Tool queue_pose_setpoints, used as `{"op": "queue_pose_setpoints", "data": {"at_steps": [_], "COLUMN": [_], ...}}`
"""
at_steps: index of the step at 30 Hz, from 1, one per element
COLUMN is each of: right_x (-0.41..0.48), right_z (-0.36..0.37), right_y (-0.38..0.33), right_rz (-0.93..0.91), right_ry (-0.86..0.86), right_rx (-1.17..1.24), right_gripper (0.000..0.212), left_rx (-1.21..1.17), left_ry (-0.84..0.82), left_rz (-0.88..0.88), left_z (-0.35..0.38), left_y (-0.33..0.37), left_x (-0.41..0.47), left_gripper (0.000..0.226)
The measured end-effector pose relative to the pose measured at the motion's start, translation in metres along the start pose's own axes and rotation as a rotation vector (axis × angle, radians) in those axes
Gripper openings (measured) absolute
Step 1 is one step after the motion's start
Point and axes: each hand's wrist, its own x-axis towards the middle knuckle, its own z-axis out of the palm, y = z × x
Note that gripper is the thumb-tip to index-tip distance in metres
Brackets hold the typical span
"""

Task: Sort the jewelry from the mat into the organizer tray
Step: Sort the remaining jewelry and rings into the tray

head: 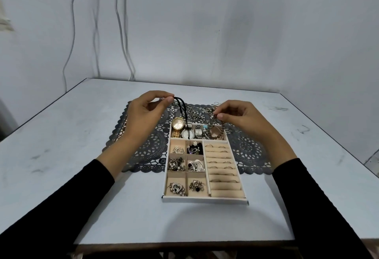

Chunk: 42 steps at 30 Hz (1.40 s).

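Note:
A white organizer tray with beige compartments lies on the dark lace mat. Its top section holds watches and bracelets; six small cells hold brooches and earrings; ring rolls fill the right side. My left hand pinches a black cord necklace that hangs down over the watches. My right hand pinches a brown beaded bracelet above the tray's top right section. A few loose silvery pieces lie on the mat behind the tray.
The mat and tray sit on a pale blue-grey table with scuff marks, pushed against a white wall. Cables hang down the wall behind. The table's front edge is close to my body.

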Motion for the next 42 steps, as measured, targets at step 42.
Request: {"op": "queue_pose_setpoints", "data": {"at_steps": [42], "right_x": [0.027], "right_z": [0.002], "right_y": [0.026], "right_rz": [0.087], "right_ry": [-0.060], "right_rx": [-0.207], "right_gripper": [0.017], "left_rx": [0.081], "left_ry": [-0.058], "left_rz": [0.019], "left_z": [0.007], "left_y": [-0.013], "left_x": [-0.005], "left_gripper": [0.016]}}
